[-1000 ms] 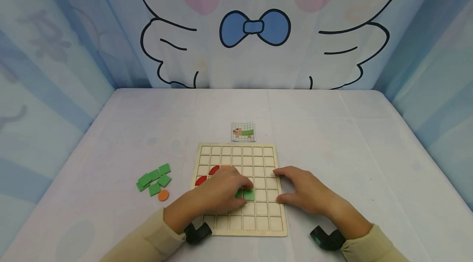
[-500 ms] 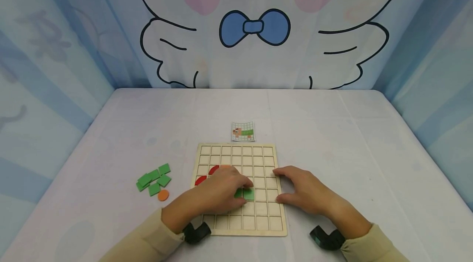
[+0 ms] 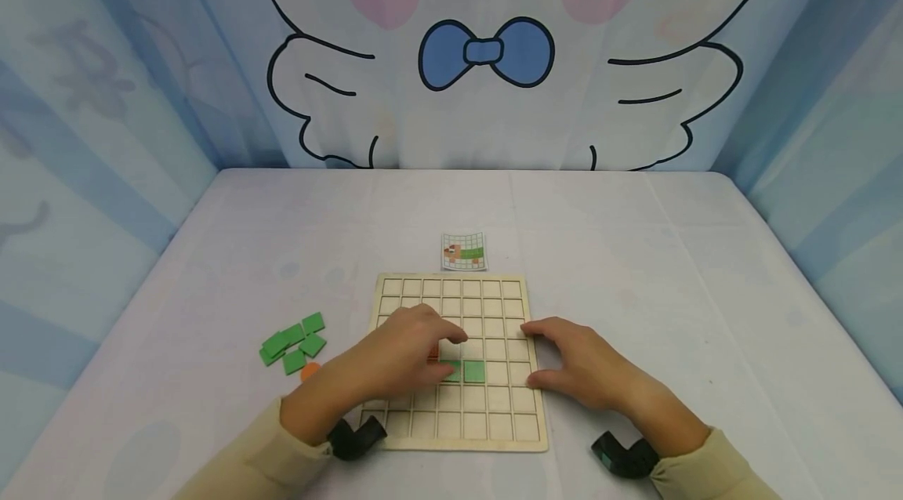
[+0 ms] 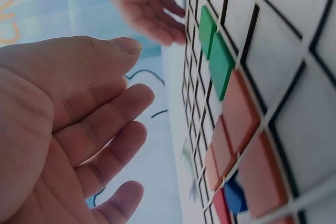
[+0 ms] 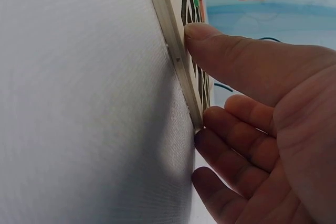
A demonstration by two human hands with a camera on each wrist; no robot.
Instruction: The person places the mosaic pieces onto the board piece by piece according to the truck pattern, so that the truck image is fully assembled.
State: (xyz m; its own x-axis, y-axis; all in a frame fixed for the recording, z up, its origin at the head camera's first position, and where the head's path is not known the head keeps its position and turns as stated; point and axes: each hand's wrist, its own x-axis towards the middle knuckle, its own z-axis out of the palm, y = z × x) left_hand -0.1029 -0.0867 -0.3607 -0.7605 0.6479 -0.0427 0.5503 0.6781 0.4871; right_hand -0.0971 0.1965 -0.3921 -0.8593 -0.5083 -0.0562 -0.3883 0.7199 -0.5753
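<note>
My left hand (image 3: 402, 351) hovers over the left half of a wooden grid board (image 3: 502, 426), thumb and fingers apart with nothing between them. Just beyond its thumb, two green square tiles (image 3: 474, 371) sit side by side in the grid. In the left wrist view, orange tiles (image 4: 240, 114) continue that row, with a blue piece (image 4: 235, 195) and a red piece (image 4: 221, 206) beside them; the hand hides most of these from the head camera. My right hand (image 3: 589, 367) touches the board's right edge, its thumb on the rim and fingertips against the side.
Left of the board lies a loose group of green square tiles (image 3: 312, 344) with an orange round piece (image 3: 309, 371), partly covered by the left forearm. A small picture card (image 3: 464, 251) with a gridded pattern lies behind the board. A printed curtain (image 3: 487, 116) stands behind the table.
My left hand has lifted and shifted left, away from the green tiles, exposing more of them and part of an orange tile. The right hand has stayed at the board's edge.
</note>
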